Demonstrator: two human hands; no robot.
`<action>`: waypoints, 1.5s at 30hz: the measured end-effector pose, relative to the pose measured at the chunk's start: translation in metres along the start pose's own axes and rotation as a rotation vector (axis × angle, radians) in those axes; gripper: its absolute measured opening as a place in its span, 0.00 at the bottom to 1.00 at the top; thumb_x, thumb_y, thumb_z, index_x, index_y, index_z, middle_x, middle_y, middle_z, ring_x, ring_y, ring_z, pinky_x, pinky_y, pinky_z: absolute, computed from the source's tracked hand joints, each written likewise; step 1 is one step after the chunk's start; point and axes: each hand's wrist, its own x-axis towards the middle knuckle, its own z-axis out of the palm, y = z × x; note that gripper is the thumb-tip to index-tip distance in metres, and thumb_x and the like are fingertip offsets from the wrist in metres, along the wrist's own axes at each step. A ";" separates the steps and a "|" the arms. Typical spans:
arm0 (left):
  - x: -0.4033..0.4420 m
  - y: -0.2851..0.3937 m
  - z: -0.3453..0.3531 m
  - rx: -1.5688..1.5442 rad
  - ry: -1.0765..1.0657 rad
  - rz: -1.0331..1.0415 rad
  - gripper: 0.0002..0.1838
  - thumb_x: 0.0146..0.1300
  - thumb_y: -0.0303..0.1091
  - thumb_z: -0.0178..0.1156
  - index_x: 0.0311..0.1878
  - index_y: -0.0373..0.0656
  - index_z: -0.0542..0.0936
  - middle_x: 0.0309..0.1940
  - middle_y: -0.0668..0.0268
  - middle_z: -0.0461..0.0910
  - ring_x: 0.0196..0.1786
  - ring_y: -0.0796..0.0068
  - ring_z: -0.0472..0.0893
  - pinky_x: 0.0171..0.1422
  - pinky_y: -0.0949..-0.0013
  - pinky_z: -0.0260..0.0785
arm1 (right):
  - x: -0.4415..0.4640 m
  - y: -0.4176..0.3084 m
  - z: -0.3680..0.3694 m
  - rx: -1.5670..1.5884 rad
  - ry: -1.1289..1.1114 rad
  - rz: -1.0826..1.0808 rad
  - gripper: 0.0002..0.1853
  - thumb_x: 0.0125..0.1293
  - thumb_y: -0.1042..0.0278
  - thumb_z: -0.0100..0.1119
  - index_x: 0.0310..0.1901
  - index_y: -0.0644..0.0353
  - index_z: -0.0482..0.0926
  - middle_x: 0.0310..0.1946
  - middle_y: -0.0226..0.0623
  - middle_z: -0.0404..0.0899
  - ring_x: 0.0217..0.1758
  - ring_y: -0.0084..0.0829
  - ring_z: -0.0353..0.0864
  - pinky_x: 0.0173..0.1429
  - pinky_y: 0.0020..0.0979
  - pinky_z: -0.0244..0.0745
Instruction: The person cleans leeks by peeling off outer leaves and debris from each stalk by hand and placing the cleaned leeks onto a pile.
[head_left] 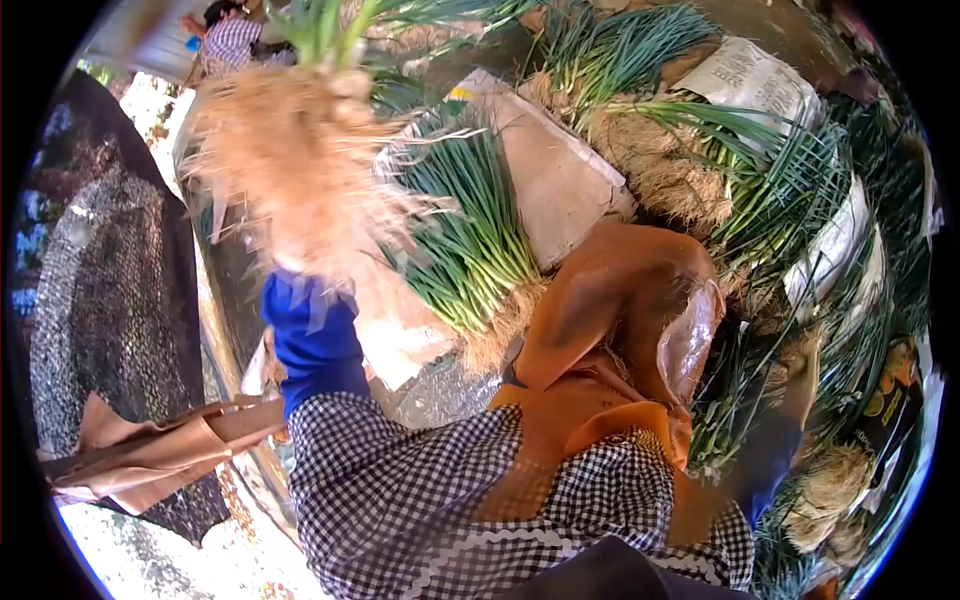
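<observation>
One blurred bunch (290,150) of shaggy straw-coloured roots and green leaves hangs raised at the left hand (305,256), blue sleeve (315,335) extended; roots hide its grip. Well apart, the right hand (803,375) is too smeared to read. Right of the bunch, slender stalks (470,205) adjoin a flat tan sheet (555,170).

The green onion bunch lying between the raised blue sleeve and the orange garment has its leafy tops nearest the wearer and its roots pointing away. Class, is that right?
Not quite: the direction is reversed. The head view shows the green onion bunch between the raised blue sleeve and the orange garment, with its roots nearest the wearer and its leafy tops pointing away.
</observation>
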 end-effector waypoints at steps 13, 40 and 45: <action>-0.081 -0.337 -0.324 0.325 0.697 -0.348 0.23 0.50 0.38 0.65 0.49 0.40 0.76 0.43 0.62 0.76 0.42 0.69 0.74 0.47 0.70 0.67 | -0.191 0.081 -0.108 -0.220 0.337 0.499 0.16 0.64 0.56 0.54 0.27 0.60 0.75 0.14 0.27 0.67 0.12 0.17 0.58 0.17 0.22 0.50; -0.047 -0.283 -0.192 0.938 0.728 -0.288 0.25 0.60 0.39 0.55 0.61 0.43 0.68 0.58 0.63 0.70 0.61 0.68 0.67 0.61 0.61 0.57 | -0.313 0.128 -0.148 -1.339 0.372 0.924 0.34 0.53 0.40 0.54 0.54 0.59 0.74 0.57 0.46 0.71 0.59 0.42 0.70 0.61 0.37 0.66; -0.037 -0.298 -0.185 0.854 0.520 -0.159 0.21 0.64 0.37 0.49 0.58 0.41 0.68 0.52 0.63 0.73 0.55 0.66 0.73 0.56 0.65 0.66 | -0.251 0.135 -0.177 -1.120 0.264 1.068 0.24 0.54 0.48 0.60 0.45 0.60 0.80 0.44 0.46 0.79 0.50 0.44 0.77 0.55 0.34 0.71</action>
